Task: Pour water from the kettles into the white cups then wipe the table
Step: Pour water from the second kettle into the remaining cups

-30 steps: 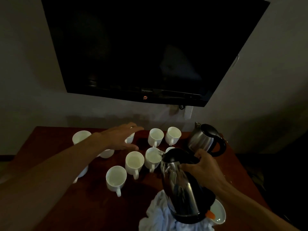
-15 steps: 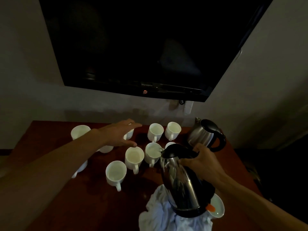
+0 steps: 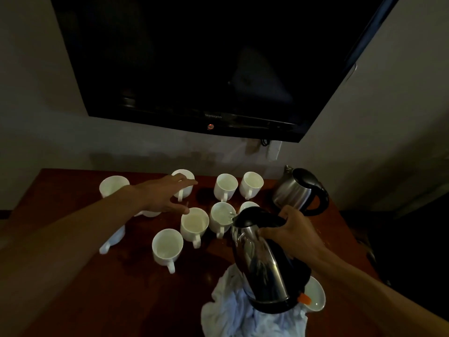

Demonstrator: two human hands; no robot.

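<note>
Ten white ceramic cups (image 3: 167, 246) and two stainless-steel kettles stand on the red-brown wooden table (image 3: 73, 300). Right hand (image 3: 291, 229) grips the tilted kettle (image 3: 257, 259), spout over a middle cup (image 3: 220, 215). Left hand (image 3: 162, 195), fingers spread and holding nothing, hovers above the rear cups.

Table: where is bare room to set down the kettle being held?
The widest bare wood is the near-left of the table, between the front cup and the white cloth. The middle and back are crowded with cups, with the second kettle at back right. The kettle in the right hand is above the cloth; the left hand is open above the cups.
</note>
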